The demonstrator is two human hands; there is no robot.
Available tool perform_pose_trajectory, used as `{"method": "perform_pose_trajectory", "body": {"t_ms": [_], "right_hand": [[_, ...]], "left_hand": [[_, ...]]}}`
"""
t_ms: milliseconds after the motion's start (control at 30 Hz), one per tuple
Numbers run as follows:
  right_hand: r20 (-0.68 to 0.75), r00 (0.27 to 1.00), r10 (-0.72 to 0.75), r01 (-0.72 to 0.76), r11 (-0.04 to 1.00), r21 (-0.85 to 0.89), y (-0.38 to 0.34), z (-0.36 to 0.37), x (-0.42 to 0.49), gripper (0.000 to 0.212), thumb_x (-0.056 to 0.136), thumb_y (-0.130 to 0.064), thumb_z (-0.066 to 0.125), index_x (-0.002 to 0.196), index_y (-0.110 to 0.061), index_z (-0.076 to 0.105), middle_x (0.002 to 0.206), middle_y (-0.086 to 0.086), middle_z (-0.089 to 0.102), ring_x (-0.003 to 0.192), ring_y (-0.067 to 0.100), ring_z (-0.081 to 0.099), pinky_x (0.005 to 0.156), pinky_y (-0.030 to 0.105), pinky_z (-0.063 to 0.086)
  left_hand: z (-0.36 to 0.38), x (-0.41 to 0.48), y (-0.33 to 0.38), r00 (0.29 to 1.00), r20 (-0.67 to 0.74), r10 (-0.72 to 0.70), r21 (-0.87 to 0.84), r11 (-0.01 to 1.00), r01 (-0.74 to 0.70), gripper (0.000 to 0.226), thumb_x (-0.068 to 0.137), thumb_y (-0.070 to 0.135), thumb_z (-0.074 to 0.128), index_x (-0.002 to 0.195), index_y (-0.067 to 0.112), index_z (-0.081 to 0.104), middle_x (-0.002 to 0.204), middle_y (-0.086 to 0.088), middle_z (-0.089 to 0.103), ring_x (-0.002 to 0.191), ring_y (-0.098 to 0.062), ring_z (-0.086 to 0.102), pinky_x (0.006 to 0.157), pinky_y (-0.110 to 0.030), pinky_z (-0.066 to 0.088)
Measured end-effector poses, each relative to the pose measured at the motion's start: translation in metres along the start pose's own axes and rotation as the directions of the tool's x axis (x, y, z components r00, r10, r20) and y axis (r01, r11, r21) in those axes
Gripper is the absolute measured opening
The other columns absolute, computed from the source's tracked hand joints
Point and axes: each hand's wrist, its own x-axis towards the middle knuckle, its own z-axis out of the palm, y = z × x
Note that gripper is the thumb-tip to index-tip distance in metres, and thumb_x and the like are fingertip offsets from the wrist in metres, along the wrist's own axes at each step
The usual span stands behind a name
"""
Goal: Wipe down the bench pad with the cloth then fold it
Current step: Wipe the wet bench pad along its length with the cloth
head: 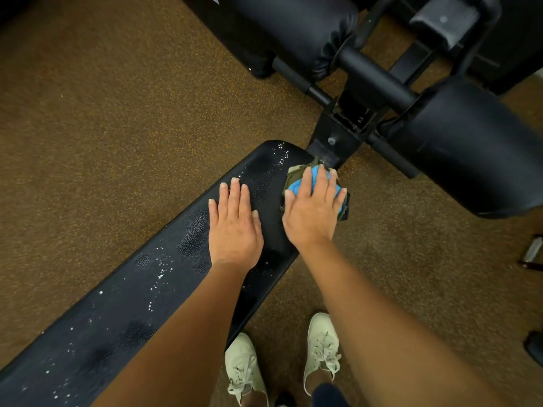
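A long black bench pad runs from the bottom left up to the middle of the view, dotted with white droplets. My left hand lies flat on the pad with fingers together, holding nothing. My right hand presses down on a bunched cloth, blue and olive green, at the pad's far right corner. Most of the cloth is hidden under my palm and fingers; part of it hangs over the pad's edge.
The bench's black metal frame joins two black roller pads beyond the pad's end. Brown speckled floor surrounds the bench. My pale shoes stand at its near side. Small dark objects lie at the right edge.
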Motion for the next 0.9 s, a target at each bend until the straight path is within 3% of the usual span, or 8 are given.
{"method": "perform_pose_trajectory", "body": {"t_ms": [67, 167, 233, 267, 367, 433, 700, 900], "right_hand": [[-0.004, 0.999, -0.044, 0.044, 0.999, 0.000, -0.010, 0.002, -0.010, 0.058, 0.095, -0.039, 0.033, 0.143, -0.005, 0.035, 0.151, 0.019, 0.029, 0.143, 0.038, 0.016, 0.114, 0.058, 0.010], [0.050, 0.943, -0.329, 0.330, 0.943, -0.032, 0.002, 0.001, -0.044, 0.054, 0.098, -0.038, 0.030, 0.142, -0.007, 0.038, 0.150, 0.016, 0.033, 0.143, 0.035, 0.019, 0.116, 0.054, 0.010], [0.068, 0.909, -0.412, 0.414, 0.910, -0.020, 0.020, -0.001, -0.045, 0.054, 0.099, -0.039, 0.030, 0.142, -0.009, 0.039, 0.149, 0.016, 0.034, 0.143, 0.035, 0.019, 0.116, 0.054, 0.011], [0.053, 0.920, -0.389, 0.390, 0.920, -0.024, 0.024, -0.001, -0.038, 0.054, 0.098, -0.039, 0.029, 0.142, -0.009, 0.039, 0.148, 0.017, 0.034, 0.142, 0.036, 0.020, 0.115, 0.055, 0.012], [-0.001, 0.990, -0.138, 0.138, 0.990, -0.027, 0.016, 0.001, -0.003, 0.058, 0.096, -0.041, 0.027, 0.142, -0.007, 0.037, 0.148, 0.020, 0.033, 0.141, 0.039, 0.021, 0.113, 0.058, 0.016], [-0.013, 0.999, -0.049, 0.049, 0.999, -0.020, 0.004, 0.002, 0.007, 0.060, 0.095, -0.041, 0.026, 0.142, -0.005, 0.036, 0.148, 0.020, 0.032, 0.141, 0.040, 0.021, 0.112, 0.059, 0.017], [-0.009, 0.991, -0.132, 0.132, 0.991, 0.027, -0.004, 0.009, -0.057, 0.057, 0.097, -0.040, 0.030, 0.141, -0.005, 0.039, 0.149, 0.019, 0.031, 0.142, 0.039, 0.019, 0.113, 0.058, 0.016], [-0.063, 0.997, 0.040, -0.038, 0.999, 0.019, 0.006, 0.008, 0.008, 0.058, 0.096, -0.042, 0.035, 0.142, -0.006, 0.036, 0.146, 0.020, 0.035, 0.136, 0.041, 0.029, 0.103, 0.059, 0.033]], "left_hand": [[0.000, -0.001, 0.000, 1.000, -0.003, -0.004, 0.005, 1.000, 0.004, 0.060, 0.098, 0.035, 0.012, 0.151, 0.008, 0.019, 0.160, -0.009, 0.010, 0.148, -0.025, 0.000, 0.119, -0.044, 0.001], [0.000, -0.001, 0.001, 1.000, 0.003, -0.005, -0.003, 1.000, 0.005, 0.061, 0.097, 0.035, 0.010, 0.151, 0.009, 0.016, 0.161, -0.008, 0.007, 0.148, -0.024, -0.004, 0.119, -0.044, -0.001], [0.000, -0.001, 0.001, 1.000, 0.004, -0.001, -0.004, 1.000, 0.001, 0.061, 0.097, 0.035, 0.010, 0.151, 0.009, 0.016, 0.161, -0.008, 0.007, 0.148, -0.024, -0.003, 0.119, -0.044, 0.001], [0.000, 0.000, 0.000, 1.000, 0.003, -0.001, -0.004, 1.000, 0.001, 0.061, 0.097, 0.035, 0.011, 0.151, 0.008, 0.016, 0.160, -0.008, 0.008, 0.148, -0.024, -0.003, 0.119, -0.045, 0.001], [0.000, -0.001, 0.000, 1.000, 0.010, -0.002, 0.003, 1.000, 0.002, 0.061, 0.097, 0.036, 0.011, 0.151, 0.008, 0.017, 0.161, -0.009, 0.008, 0.148, -0.025, -0.002, 0.119, -0.044, 0.000], [0.000, -0.001, 0.000, 1.000, 0.014, -0.001, 0.005, 1.000, 0.001, 0.061, 0.097, 0.036, 0.009, 0.152, 0.009, 0.015, 0.161, -0.009, 0.007, 0.148, -0.025, -0.003, 0.119, -0.044, 0.000], [0.001, -0.002, 0.005, 1.000, -0.007, -0.025, -0.008, 1.000, 0.025, 0.061, 0.097, 0.034, 0.011, 0.150, 0.006, 0.019, 0.160, -0.010, 0.010, 0.148, -0.026, 0.000, 0.119, -0.047, 0.004], [0.002, -0.001, 0.004, 1.000, -0.008, -0.020, -0.002, 1.000, 0.020, 0.060, 0.097, 0.034, 0.014, 0.150, 0.005, 0.022, 0.160, -0.010, 0.012, 0.148, -0.028, 0.003, 0.119, -0.048, 0.006]]}}
